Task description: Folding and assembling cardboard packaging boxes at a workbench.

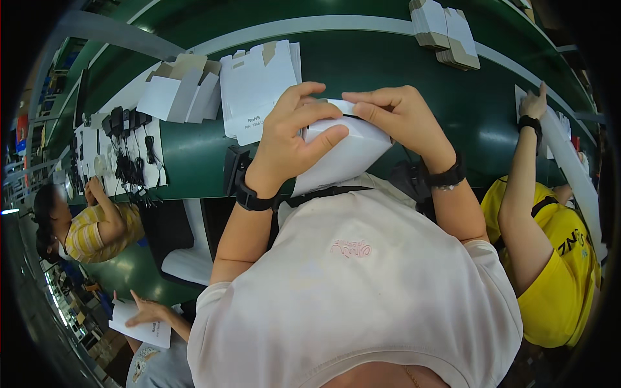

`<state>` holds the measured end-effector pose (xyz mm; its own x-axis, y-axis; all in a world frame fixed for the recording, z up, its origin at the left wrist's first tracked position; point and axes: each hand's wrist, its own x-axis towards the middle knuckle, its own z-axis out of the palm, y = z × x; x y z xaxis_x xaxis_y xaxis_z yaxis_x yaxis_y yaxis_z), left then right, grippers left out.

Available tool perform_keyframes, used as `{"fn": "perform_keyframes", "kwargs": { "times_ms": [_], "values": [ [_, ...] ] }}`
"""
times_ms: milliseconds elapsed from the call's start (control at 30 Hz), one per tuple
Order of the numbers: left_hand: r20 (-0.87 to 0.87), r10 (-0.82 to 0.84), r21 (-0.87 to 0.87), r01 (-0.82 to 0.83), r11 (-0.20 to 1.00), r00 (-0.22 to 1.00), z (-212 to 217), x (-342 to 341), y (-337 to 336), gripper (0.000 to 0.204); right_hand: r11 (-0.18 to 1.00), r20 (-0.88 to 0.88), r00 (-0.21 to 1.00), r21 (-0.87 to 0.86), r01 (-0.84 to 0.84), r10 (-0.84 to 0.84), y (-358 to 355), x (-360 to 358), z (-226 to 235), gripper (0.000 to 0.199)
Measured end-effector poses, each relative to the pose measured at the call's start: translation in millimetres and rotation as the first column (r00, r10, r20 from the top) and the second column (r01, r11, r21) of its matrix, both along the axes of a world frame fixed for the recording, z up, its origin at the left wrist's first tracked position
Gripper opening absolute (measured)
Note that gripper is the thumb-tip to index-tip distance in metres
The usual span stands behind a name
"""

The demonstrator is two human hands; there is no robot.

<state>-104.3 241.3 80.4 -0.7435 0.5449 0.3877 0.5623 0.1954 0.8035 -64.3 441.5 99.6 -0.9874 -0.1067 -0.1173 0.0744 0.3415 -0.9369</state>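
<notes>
A small white cardboard box is held above my chest between both hands. My left hand grips its left side, thumb across the front face and fingers curled over the top. My right hand holds the upper right edge, fingers pressing down on the top flap. Each wrist carries a black band. The box's lower part is hidden behind my pale shirt.
On the green work table lie a stack of flat white box blanks, part-folded boxes and folded brown-white cartons. Black chargers and cables sit at left. A person in yellow works at right, others at left.
</notes>
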Motion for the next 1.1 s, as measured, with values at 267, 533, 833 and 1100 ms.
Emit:
{"fn": "perform_keyframes", "kwargs": {
  "times_ms": [267, 533, 833, 1100],
  "values": [
    [-0.014, -0.097, -0.08, 0.096, 0.992, 0.995, -6, 0, -7, 0.022, 0.99, -0.115, 0.989, 0.097, 0.104, -0.093, -15, 12, -3, 0.018],
    [0.04, -0.094, -0.132, 0.098, 0.986, 0.995, 2, 6, -4, 0.023, 0.989, -0.122, 0.991, 0.13, 0.075, -0.059, -13, 9, -6, 0.013],
    [-0.101, -0.11, -0.111, 0.098, 0.989, 0.989, 4, 14, -5, 0.031, 1.0, 0.025, 0.999, -0.006, -0.03, 0.03, -4, 10, -10, 0.012],
    [-0.098, -0.076, 0.043, 0.08, 0.996, 0.992, -9, 14, -12, 0.033, 0.985, 0.031, 0.998, -0.166, -0.05, 0.056, -4, 11, -21, 0.012]
  ]
}}
